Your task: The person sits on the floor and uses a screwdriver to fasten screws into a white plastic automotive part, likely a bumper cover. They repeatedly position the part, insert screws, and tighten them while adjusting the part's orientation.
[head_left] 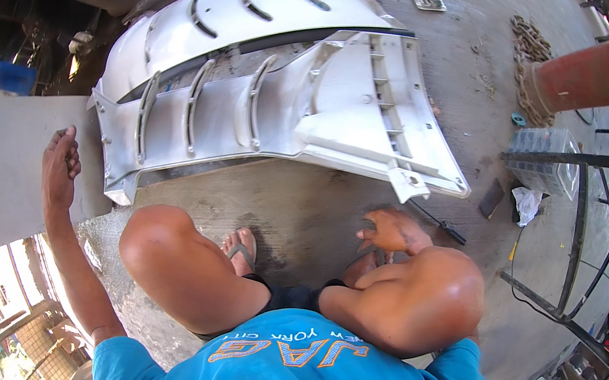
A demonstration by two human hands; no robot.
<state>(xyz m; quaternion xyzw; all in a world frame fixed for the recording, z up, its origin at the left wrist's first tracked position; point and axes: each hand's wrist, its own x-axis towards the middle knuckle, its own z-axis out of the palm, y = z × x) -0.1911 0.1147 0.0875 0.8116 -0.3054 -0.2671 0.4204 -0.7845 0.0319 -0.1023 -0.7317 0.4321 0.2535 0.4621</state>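
Two white vehicle body panels with curved slots lie side by side on the floor in front of me, the farther panel (211, 20) and the nearer panel (214, 113). My left hand (62, 162) is raised left of the nearer panel, over a flat grey sheet (0, 165). Its fingers are curled in, and I see nothing in them. By my right knee, my right hand (394, 230) hangs open with its fingers apart. A thin tool with a black handle (451, 232) lies just beyond it, by the panel's corner; the hand appears apart from it.
At the right stand a black metal frame (577, 226), a clear plastic organizer box (547, 157) and a red cylindrical post (593, 74) with a rusty chain (529, 50). Crumpled white paper (526, 205) lies near the box. A small tray (429, 3) sits on the far floor.
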